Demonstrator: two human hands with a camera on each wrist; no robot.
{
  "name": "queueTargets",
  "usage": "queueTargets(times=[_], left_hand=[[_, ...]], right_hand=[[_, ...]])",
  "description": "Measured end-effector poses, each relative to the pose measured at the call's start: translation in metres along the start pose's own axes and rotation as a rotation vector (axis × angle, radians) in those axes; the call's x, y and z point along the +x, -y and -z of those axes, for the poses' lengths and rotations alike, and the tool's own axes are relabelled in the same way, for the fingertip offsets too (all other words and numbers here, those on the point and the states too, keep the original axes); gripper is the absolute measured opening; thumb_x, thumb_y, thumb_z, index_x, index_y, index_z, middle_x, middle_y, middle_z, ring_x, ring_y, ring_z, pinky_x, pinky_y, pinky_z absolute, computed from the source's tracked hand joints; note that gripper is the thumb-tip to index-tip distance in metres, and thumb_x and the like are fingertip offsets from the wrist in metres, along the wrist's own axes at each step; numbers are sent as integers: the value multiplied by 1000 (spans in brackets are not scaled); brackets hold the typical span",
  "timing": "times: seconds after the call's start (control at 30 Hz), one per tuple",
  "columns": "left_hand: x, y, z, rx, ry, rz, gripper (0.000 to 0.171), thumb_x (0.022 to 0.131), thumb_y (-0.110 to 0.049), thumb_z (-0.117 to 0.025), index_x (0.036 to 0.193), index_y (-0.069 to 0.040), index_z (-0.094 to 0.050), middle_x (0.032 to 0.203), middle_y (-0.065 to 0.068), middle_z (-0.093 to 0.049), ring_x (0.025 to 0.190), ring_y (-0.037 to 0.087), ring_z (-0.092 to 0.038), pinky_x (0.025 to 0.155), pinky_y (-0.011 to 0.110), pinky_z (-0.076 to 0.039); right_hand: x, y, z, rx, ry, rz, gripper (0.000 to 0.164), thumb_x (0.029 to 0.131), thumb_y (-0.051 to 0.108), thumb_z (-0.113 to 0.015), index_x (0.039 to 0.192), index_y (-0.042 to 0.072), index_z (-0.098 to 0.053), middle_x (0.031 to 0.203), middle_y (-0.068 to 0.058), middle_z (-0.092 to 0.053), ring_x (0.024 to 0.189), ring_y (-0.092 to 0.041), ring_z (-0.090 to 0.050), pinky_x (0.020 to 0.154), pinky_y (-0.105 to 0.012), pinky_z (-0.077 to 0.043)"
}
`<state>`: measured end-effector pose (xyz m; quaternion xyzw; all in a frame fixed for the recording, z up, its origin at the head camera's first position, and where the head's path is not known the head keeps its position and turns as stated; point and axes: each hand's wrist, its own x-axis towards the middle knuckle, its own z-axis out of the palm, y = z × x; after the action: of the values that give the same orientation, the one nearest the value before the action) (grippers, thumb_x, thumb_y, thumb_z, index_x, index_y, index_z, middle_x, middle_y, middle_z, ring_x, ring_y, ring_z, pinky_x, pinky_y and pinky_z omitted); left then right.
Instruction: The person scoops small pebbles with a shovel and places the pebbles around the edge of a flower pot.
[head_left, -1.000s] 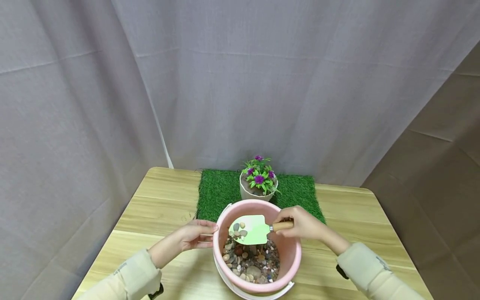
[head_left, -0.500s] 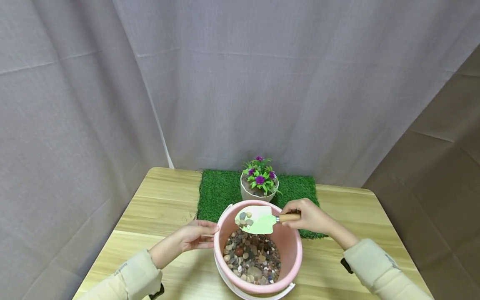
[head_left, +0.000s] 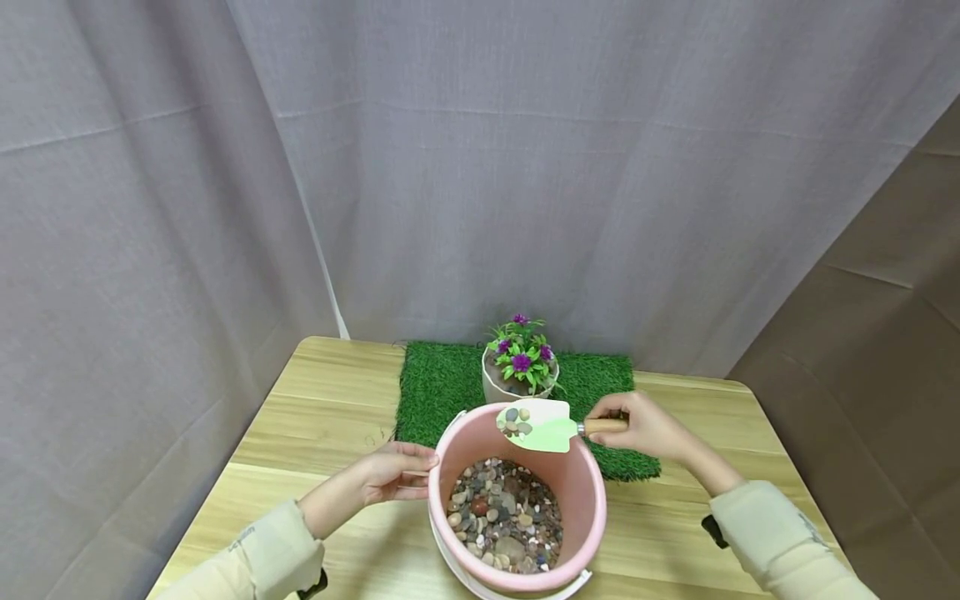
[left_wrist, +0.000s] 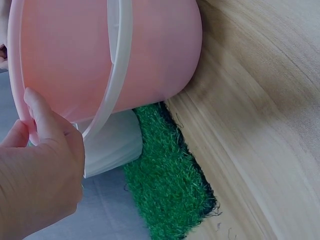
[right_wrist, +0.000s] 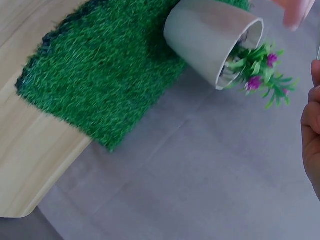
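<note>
In the head view, my right hand (head_left: 641, 429) grips the wooden handle of a light green garden trowel (head_left: 551, 432). Its blade hovers over the far rim of a pink bucket (head_left: 595, 517), with several pebbles (head_left: 513, 422) lying near the tip. More pebbles and gravel (head_left: 504, 521) cover the bucket's bottom. My left hand (head_left: 392, 475) pinches the bucket's left rim between thumb and fingers; the left wrist view shows this hold (left_wrist: 42, 165) from outside. At the edge of the right wrist view, only part of my right hand (right_wrist: 311, 125) is visible.
Just behind the bucket, a white flowerpot (head_left: 498, 387) with purple flowers stands on a green artificial grass mat (head_left: 442, 383). A white bucket handle (left_wrist: 120, 65) hangs down the bucket's side. Beneath everything is a wooden table (head_left: 330, 400), with grey curtain (head_left: 480, 167) behind it.
My right hand has lifted the trowel with its pebbles up from inside the bucket, moving it right and away toward the far rim. My left hand stays on the rim.
</note>
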<state>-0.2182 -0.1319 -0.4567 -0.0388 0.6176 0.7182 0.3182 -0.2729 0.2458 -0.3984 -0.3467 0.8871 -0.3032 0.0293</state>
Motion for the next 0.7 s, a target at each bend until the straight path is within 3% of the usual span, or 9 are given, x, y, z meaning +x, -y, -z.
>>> queueTargets(times=[0.23,0.43,0.7], left_hand=[[0,1,1,-4,7,-2,33,91,-7,-57,120,9,-52,81,1,-65,72,7,-64,78,25,-62],[1,1,1,-4,7,1,35,91,-7,-57,121,10,-51,82,2,-65,72,7,-64,79,26,-62],[2,0,1,0,11,1,35,91,-7,-57,121,10,-51,81,2,-64,72,7,-64,78,25,-62]], right_hand=[[-8,-13,10,-4,-29,-60,13,80,13,-73,91,6,-69,84,-4,-69,69,2,-56,59,-18,-57],[-15,-28,17,5,-67,-147,15,80,13,-72,91,4,-69,82,-5,-67,64,1,-55,53,-18,-56],[-25,-46,19,13,-141,-151,12,79,7,-73,88,0,-69,76,-4,-67,62,2,-54,51,-18,-54]])
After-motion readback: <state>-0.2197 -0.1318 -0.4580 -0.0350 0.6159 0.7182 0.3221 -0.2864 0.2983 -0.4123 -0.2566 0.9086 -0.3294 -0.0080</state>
